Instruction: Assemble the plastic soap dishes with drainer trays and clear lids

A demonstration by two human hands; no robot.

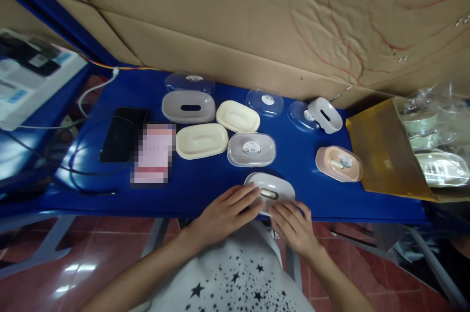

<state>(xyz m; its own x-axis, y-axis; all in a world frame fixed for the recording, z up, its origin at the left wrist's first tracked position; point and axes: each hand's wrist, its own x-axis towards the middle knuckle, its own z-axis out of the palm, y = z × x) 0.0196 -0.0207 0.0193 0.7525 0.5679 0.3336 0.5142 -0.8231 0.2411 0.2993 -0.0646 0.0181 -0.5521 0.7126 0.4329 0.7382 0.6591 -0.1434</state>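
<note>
So I've got my starry shirt [235,282] right up against a blue table [293,165], with red floor tiles [338,273] underneath. My left hand [235,206] has its fingers stretched over the left end of a grey slotted cover [270,182]; my right hand [292,224] has its fingers bent against the near right side. Thumbs mostly hidden, so I can't tell whether either one is really gripping. The cover sits by the near edge, slot facing up, long axis roughly left to right, right end angled a bit towards me. Something pale shows through the slot.

Just past it is a grey lidded dish [251,155] with a round white sticker, print too tiny to read. Same with the sticker on the peach dish [326,162] off right. The pink rectangle [152,155] on the left is pixelated, so unreadable too. Further back: two cream trays, one [201,140] slightly nearer than the other [238,116], then a stickered clear lid [264,108]. Behind everything hangs a creased brown sheet [201,8] with red lines.
</note>
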